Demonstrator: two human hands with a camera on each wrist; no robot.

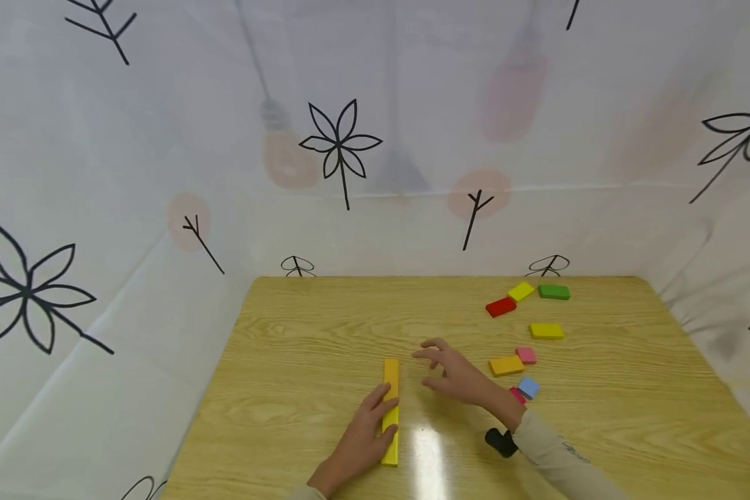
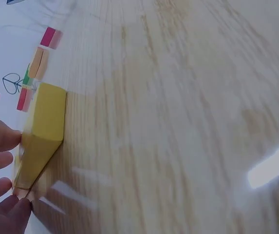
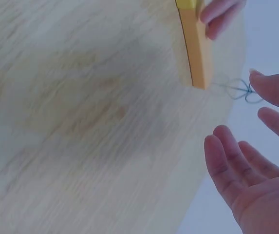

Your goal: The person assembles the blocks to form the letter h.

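A narrow row of flat blocks lies lengthwise near the table's front, with a yellow block at the near end and an orange block at the far end. My left hand rests on this row from its left side, thumb and fingertips touching the blocks. In the left wrist view the yellow block shows its end close up, with fingers along its upper edge. Right of the row's far end, my right hand hovers over the table with loosely bent fingers and holds nothing.
Loose blocks lie on the table's right: red, yellow, green, another yellow, orange, pink, blue. My right forearm partly hides a dark pink block. Patterned white cloth hangs behind the table.
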